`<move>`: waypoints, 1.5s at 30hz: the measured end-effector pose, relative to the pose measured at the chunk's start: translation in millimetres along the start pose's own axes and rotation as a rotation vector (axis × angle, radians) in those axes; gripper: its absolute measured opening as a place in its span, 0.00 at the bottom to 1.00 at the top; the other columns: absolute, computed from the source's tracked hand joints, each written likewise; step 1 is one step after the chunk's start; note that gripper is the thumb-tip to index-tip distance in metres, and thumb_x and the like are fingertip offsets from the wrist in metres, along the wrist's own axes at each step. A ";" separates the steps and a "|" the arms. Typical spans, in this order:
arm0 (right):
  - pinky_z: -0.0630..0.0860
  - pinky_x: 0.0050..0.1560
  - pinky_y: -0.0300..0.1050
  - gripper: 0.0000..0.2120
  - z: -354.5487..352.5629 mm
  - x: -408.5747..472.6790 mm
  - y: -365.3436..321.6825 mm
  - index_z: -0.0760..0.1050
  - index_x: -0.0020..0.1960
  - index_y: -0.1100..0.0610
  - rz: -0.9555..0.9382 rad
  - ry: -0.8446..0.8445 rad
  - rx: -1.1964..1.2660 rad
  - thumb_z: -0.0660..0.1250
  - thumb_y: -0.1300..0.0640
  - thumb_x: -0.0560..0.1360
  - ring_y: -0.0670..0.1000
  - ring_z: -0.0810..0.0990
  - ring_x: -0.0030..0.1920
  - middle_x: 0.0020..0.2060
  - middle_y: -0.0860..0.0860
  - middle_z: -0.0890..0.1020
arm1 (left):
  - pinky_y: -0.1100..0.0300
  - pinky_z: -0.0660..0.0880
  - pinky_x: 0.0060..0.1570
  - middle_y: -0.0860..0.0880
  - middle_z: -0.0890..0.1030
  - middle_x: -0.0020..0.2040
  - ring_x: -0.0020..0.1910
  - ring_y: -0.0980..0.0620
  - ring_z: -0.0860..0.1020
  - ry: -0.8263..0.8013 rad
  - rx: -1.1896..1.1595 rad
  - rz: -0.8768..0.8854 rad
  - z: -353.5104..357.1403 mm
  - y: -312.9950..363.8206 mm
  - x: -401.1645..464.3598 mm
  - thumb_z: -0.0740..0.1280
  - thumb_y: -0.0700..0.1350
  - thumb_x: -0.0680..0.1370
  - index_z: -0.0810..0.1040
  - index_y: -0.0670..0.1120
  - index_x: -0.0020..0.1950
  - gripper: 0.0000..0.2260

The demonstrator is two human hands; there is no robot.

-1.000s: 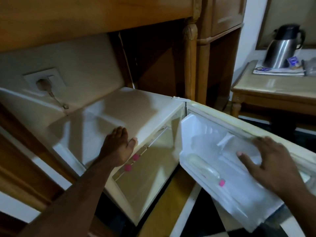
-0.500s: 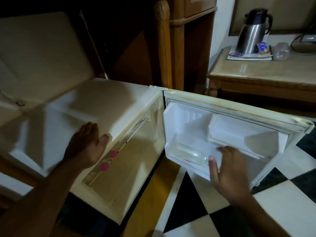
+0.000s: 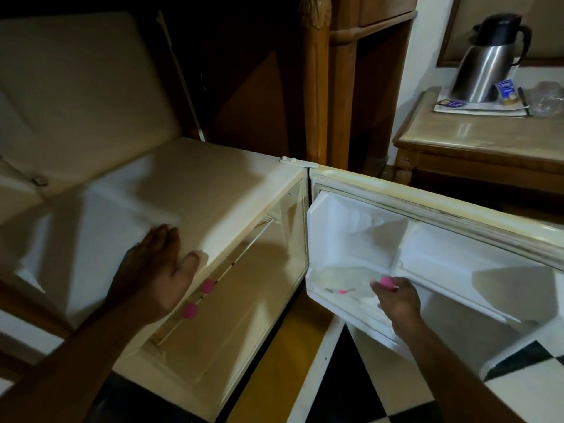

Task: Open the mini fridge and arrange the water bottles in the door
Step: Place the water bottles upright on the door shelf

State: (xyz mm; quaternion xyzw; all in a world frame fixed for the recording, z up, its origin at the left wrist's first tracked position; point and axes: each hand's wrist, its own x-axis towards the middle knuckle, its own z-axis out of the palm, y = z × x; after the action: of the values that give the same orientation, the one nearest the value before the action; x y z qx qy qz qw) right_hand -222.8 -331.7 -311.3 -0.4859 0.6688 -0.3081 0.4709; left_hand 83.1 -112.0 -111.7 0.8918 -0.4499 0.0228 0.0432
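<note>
The white mini fridge (image 3: 213,190) stands with its door (image 3: 457,257) swung wide open to the right. A clear water bottle (image 3: 345,277) with a pink cap lies on its side in the door's lower shelf. My right hand (image 3: 396,300) is closed around that bottle at its capped end. My left hand (image 3: 155,273) rests flat on the front edge of the fridge top, fingers spread. Two pink caps (image 3: 198,299) of other bottles show inside the fridge, just below that hand; their bodies are hard to make out.
A wooden side table (image 3: 476,148) at the right carries a steel kettle (image 3: 488,59), papers and small packets. A carved wooden post (image 3: 314,80) stands behind the fridge hinge. The floor is black-and-white tile (image 3: 518,389).
My right hand moved left from the door's upper shelf down to the lower shelf and closed on the lying bottle. My left hand stayed on the fridge top. The view shifted right.
</note>
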 end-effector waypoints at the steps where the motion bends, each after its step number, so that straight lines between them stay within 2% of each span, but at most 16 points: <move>1: 0.80 0.52 0.56 0.11 11.3 -8.7 -14.8 0.74 0.37 0.56 -0.079 0.021 -0.001 0.77 0.55 0.70 0.61 0.83 0.43 0.38 0.58 0.83 | 0.50 0.51 0.74 0.44 0.53 0.79 0.77 0.46 0.52 0.000 0.002 0.003 -0.6 0.3 0.0 0.44 0.64 0.76 0.51 0.44 0.77 0.35; 5: 0.70 0.46 0.41 0.14 64.1 -22.5 -67.9 0.77 0.50 0.61 -0.453 -0.059 -0.199 0.74 0.53 0.72 0.54 0.78 0.44 0.42 0.53 0.79 | 0.50 0.51 0.74 0.44 0.54 0.79 0.77 0.46 0.52 0.002 0.008 0.001 -0.1 -0.8 0.6 0.43 0.64 0.75 0.52 0.44 0.77 0.37; 10: 0.74 0.53 0.47 0.19 86.3 -15.2 -94.1 0.74 0.57 0.62 -0.423 -0.005 -0.376 0.71 0.51 0.74 0.60 0.79 0.54 0.53 0.59 0.80 | 0.51 0.51 0.74 0.46 0.53 0.79 0.77 0.47 0.52 0.008 0.009 -0.013 4.2 -4.3 2.1 0.44 0.65 0.76 0.50 0.46 0.78 0.35; 17: 0.75 0.55 0.50 0.25 80.7 -33.8 -85.6 0.70 0.62 0.62 -0.481 0.061 -0.419 0.74 0.51 0.72 0.60 0.78 0.57 0.57 0.60 0.77 | 0.51 0.49 0.75 0.46 0.51 0.79 0.78 0.48 0.49 0.000 -0.008 -0.017 4.3 -3.8 2.3 0.46 0.64 0.77 0.49 0.47 0.78 0.33; 20: 0.79 0.46 0.51 0.27 93.3 -60.5 -80.5 0.71 0.62 0.63 -0.771 0.304 -0.351 0.73 0.48 0.71 0.59 0.77 0.53 0.54 0.61 0.75 | 0.51 0.48 0.75 0.46 0.51 0.79 0.78 0.48 0.49 -0.003 -0.008 -0.017 5.8 -4.9 2.8 0.45 0.64 0.77 0.48 0.47 0.78 0.33; 21: 0.79 0.43 0.50 0.26 101.7 -72.9 -80.1 0.72 0.61 0.63 -0.878 0.304 -0.309 0.73 0.49 0.71 0.59 0.76 0.51 0.53 0.61 0.75 | 0.51 0.49 0.75 0.46 0.51 0.79 0.78 0.48 0.49 -0.004 -0.008 -0.016 6.6 -5.7 3.4 0.45 0.64 0.77 0.48 0.47 0.78 0.33; 23: 0.78 0.45 0.50 0.22 124.8 -97.4 -85.3 0.74 0.60 0.62 -0.971 0.097 -0.248 0.73 0.51 0.71 0.59 0.77 0.50 0.53 0.60 0.76 | 0.51 0.49 0.75 0.46 0.51 0.79 0.78 0.49 0.49 -0.008 -0.014 -0.017 5.7 -5.9 3.7 0.46 0.64 0.78 0.49 0.47 0.78 0.33; 26: 0.79 0.50 0.50 0.21 172.6 -134.5 -99.0 0.73 0.63 0.57 -0.844 -0.354 -0.325 0.71 0.51 0.73 0.57 0.79 0.53 0.56 0.56 0.78 | 0.51 0.48 0.75 0.46 0.52 0.79 0.78 0.48 0.49 -0.003 -0.016 -0.014 3.8 -3.9 2.3 0.47 0.63 0.78 0.50 0.47 0.78 0.33; 29: 0.79 0.54 0.51 0.22 216.7 -161.8 -110.2 0.71 0.66 0.56 -0.811 -0.647 -0.429 0.71 0.56 0.73 0.58 0.80 0.57 0.58 0.56 0.80 | 0.52 0.48 0.74 0.46 0.52 0.79 0.78 0.49 0.49 0.000 -0.039 -0.013 3.0 -4.8 2.4 0.48 0.63 0.78 0.50 0.47 0.78 0.33; 31: 0.77 0.57 0.52 0.18 232.2 -165.3 -114.4 0.74 0.65 0.59 -0.784 -0.740 -0.531 0.67 0.59 0.75 0.61 0.80 0.59 0.59 0.58 0.81 | 0.53 0.47 0.73 0.47 0.52 0.79 0.78 0.50 0.49 -0.002 -0.059 -0.014 3.4 -7.1 1.9 0.48 0.64 0.77 0.50 0.48 0.78 0.33; 34: 0.77 0.56 0.50 0.13 236.8 -157.6 -107.9 0.79 0.60 0.61 -0.858 -0.648 -0.609 0.63 0.60 0.77 0.63 0.81 0.57 0.56 0.61 0.83 | 0.54 0.46 0.73 0.48 0.51 0.79 0.77 0.50 0.49 -0.006 -0.077 -0.011 2.7 -8.3 1.0 0.48 0.64 0.78 0.50 0.48 0.78 0.33; 36: 0.78 0.45 0.42 0.12 225.3 -156.9 -101.7 0.80 0.55 0.59 -0.753 -0.588 -0.432 0.67 0.58 0.74 0.58 0.83 0.48 0.50 0.57 0.85 | 0.54 0.47 0.73 0.48 0.50 0.79 0.77 0.50 0.49 -0.007 -0.075 -0.020 2.2 -7.3 -0.6 0.48 0.64 0.78 0.49 0.49 0.78 0.33; 37: 0.76 0.38 0.39 0.12 215.7 -159.0 -99.6 0.80 0.54 0.59 -0.580 -0.578 -0.271 0.70 0.56 0.72 0.54 0.82 0.42 0.46 0.55 0.85 | 0.53 0.47 0.73 0.48 0.50 0.79 0.77 0.50 0.48 -0.007 -0.070 -0.027 2.0 -6.6 -1.2 0.48 0.64 0.78 0.49 0.49 0.78 0.33; 39: 0.77 0.31 0.39 0.09 193.2 -159.1 -93.1 0.78 0.50 0.58 -0.055 -0.646 0.126 0.70 0.56 0.72 0.51 0.79 0.36 0.42 0.55 0.81 | 0.53 0.47 0.73 0.49 0.50 0.80 0.78 0.49 0.48 -0.012 -0.059 -0.031 2.2 -5.9 -1.5 0.47 0.64 0.78 0.48 0.49 0.78 0.33; 41: 0.77 0.27 0.41 0.06 165.6 -156.5 -84.2 0.77 0.46 0.60 0.354 -0.814 0.461 0.63 0.61 0.74 0.53 0.78 0.32 0.42 0.60 0.81 | 0.53 0.46 0.73 0.48 0.50 0.79 0.77 0.50 0.48 -0.013 -0.055 -0.032 1.9 -6.0 -2.4 0.47 0.64 0.78 0.48 0.49 0.78 0.33; 45: 0.73 0.22 0.37 0.11 104.7 -152.9 -55.1 0.72 0.56 0.65 0.553 -0.837 0.791 0.58 0.64 0.75 0.49 0.75 0.22 0.49 0.70 0.78 | 0.51 0.48 0.74 0.48 0.50 0.79 0.77 0.49 0.49 -0.018 -0.023 -0.030 1.9 -6.0 -1.7 0.46 0.65 0.77 0.48 0.48 0.78 0.33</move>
State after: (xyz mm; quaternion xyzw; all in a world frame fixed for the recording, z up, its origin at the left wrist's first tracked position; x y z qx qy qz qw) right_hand -92.8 -201.9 -251.2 -0.1640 0.3647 -0.1830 0.8981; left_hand 86.9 -107.3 -114.1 0.8980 -0.4371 0.0088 0.0499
